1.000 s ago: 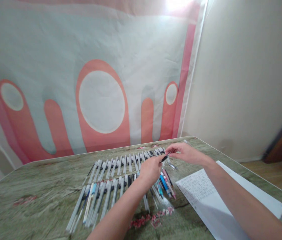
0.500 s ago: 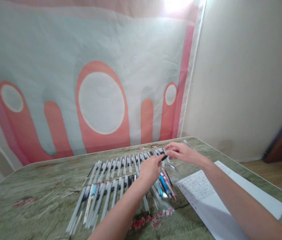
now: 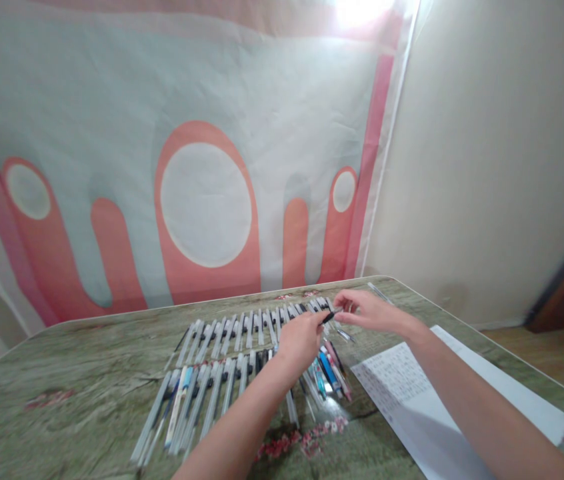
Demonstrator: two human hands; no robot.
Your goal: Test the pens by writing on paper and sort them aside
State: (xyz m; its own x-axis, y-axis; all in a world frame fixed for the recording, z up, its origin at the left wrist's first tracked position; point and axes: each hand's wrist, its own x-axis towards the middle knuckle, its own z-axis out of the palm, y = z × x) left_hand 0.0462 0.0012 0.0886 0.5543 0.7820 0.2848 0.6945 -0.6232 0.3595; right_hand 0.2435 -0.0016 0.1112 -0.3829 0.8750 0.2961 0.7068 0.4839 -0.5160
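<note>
Holding slim black pen (image 3: pixel 329 318) above worktop (image 3: pixel 92 367), near rows of pens (image 3: pixel 261 327): left hand (image 3: pixel 298 341) pinched on it; right hand (image 3: pixel 366 312) curled at far end, grip cannot be told. Likely light, stiff, slightly slippery; best held mid-barrel.

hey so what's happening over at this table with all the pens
A person's left hand holds a small black item, likely a pen part, and the right hand has its fingertips at the item's far end. Two rows of pens lie on the table, with colored pens beside them and a written sheet under the right forearm.
</note>
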